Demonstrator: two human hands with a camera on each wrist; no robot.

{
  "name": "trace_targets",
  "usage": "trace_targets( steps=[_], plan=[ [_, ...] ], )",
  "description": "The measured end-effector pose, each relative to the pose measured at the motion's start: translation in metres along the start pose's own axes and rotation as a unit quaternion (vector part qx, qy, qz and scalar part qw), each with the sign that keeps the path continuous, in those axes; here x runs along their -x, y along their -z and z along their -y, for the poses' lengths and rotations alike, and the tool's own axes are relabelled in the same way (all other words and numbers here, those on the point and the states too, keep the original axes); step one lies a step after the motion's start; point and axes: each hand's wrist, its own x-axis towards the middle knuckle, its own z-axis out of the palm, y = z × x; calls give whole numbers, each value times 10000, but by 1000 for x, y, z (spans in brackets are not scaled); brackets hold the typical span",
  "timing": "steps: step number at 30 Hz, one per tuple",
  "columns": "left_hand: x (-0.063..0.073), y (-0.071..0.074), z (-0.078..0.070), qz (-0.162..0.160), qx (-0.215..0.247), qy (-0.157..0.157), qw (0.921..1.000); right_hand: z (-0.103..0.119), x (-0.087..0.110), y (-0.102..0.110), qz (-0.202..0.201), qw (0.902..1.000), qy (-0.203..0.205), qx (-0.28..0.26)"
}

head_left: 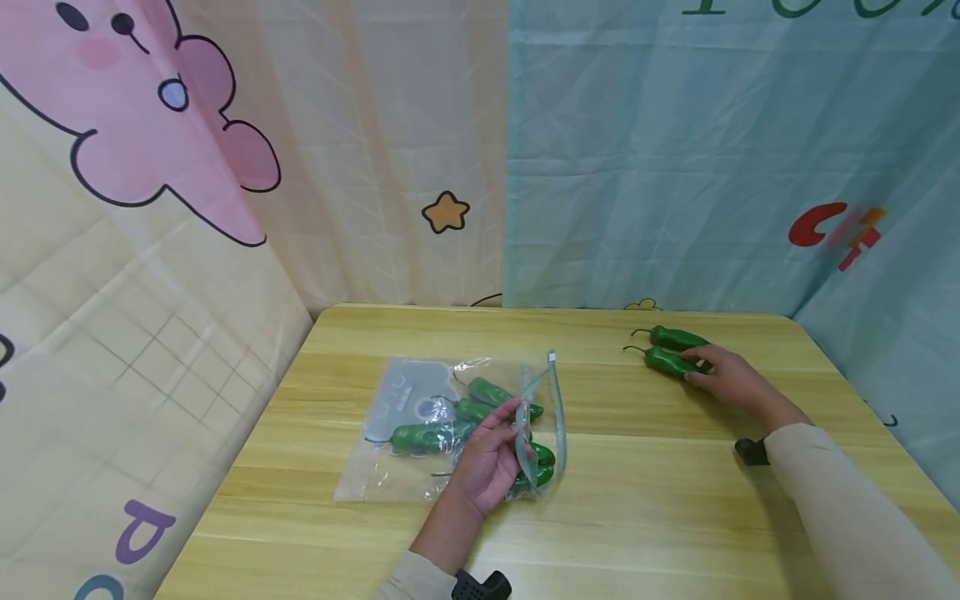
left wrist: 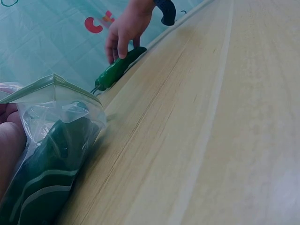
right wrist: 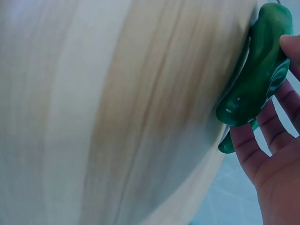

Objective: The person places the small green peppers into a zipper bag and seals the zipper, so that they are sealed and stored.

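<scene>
A clear slider zip bag with a pale green strip at its mouth lies on the table, several green chili peppers inside it. At the mouth, my left hand holds the bag's edge, and the opening gapes beside its fingers. Toward the back right, my right hand grips a loose green pepper, thumb on one side and fingers on the other. Just behind that one, a second loose pepper lies on the table, partly hidden by the held pepper in the right wrist view.
The light wooden table runs back to hanging printed curtains, which also close in both sides. A white slider sits at the far end of the bag's strip. Dark straps show at both wrists.
</scene>
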Motion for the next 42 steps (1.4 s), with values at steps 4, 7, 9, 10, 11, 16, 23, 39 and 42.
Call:
trace_targets(
  steps=[4, 7, 9, 10, 11, 16, 23, 39, 42],
  plan=[
    [0, 0, 0, -19, 8, -11, 10000, -1, 1, -2, 43, 9998, -57, -175],
    [-1, 0, 0, 18, 3, -35, 10000, 1, 3, -3, 89, 9992, -73, -377],
    [-1, 0, 0, 69, -1, -50, 10000, 4, 4, -3, 160, 9985, -44, -524],
    [-1, 1, 0, 99, 5, -55, 9999, 5, 4, -3, 199, 9981, -20, -580],
    [-1, 1, 0, 133, -2, -65, 9999, 6, 5, -3, 251, 9976, -3, -641],
    [-1, 2, 1, 200, -45, -100, 9997, 12, 6, -1, 532, 9951, 96, -827],
    [0, 2, 1, 163, -91, -106, 9998, 16, 8, -1, 714, 9934, 191, -881],
    [1, 0, 0, 81, -96, -49, 9999, 30, 14, -4, 986, 9876, 368, -1165],
    [1, 0, 0, 58, -76, -44, 9999, 34, 15, -7, 1034, 9881, 457, -1047]
  ],
)
